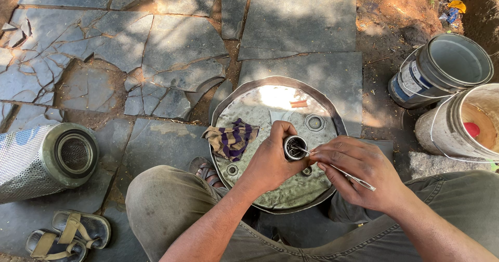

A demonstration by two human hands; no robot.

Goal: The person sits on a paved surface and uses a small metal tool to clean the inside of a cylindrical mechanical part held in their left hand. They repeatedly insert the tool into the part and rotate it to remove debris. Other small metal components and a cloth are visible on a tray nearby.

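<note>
Fingers of the left hand are wrapped tight around a small metal cylinder, gripping it by its side so that its open mouth tilts up toward the head camera; held that way, the inside faces the light. The right hand has its fingertips pinched together on a thin metal tool, whose far tip pokes into the cylinder's mouth while its near end sticks out to the right past the knuckles. Both hands hover just above the dented top of a steel drum, which serves as a low bench between the person's knees (what is inside the cylinder is too small to tell). A striped cloth lies on the drum's left rim, close to the left hand. To the far right stand two buckets, one tipped on its side. At the near left lie a perforated metal filter canister and a pair of sandals on the stone paving.
</note>
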